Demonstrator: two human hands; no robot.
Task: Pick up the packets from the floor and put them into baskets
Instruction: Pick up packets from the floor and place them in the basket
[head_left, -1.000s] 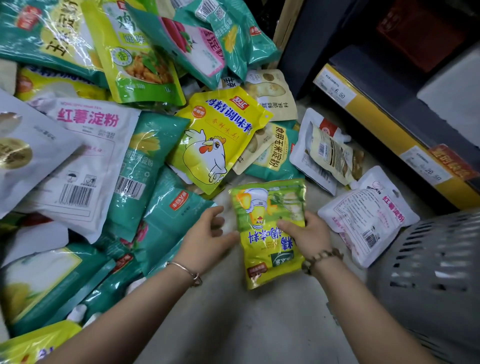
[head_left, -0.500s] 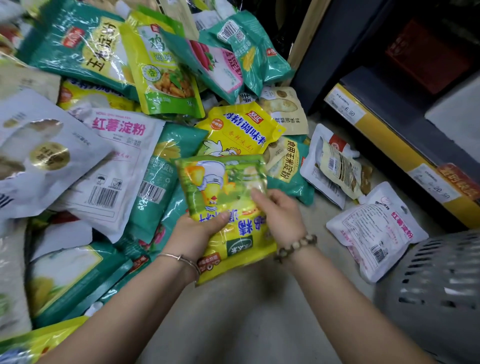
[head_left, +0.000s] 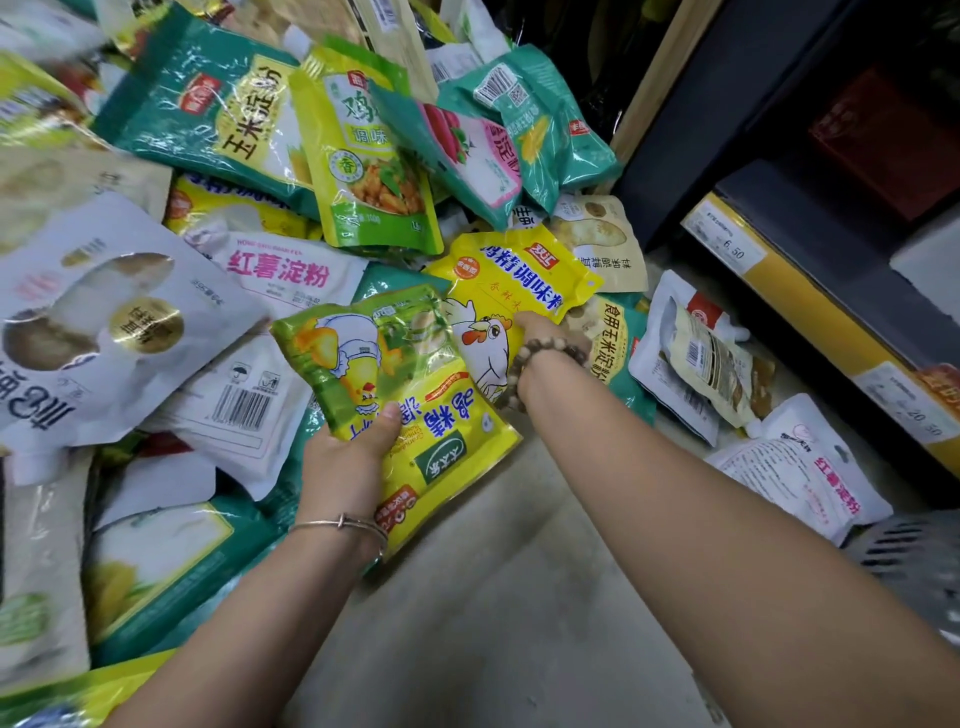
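Left hand (head_left: 348, 462) gripped green-yellow packet (head_left: 415, 405) mid-frame, off the floor. Right hand (head_left: 540, 332) on yellow chicken packet (head_left: 514, 291), grip unclear. Basket (head_left: 914, 561) lower right. Judged early: pile (head_left: 208, 119) upper left unpicked.

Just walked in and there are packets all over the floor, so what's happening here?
A person is picking packets up off the floor. Their left hand grips a green-and-yellow packet, held above the pile. Their right hand is at the edge of a yellow chicken packet lying on the pile; whether it has a grip is hidden. A grey basket sits at the lower right.
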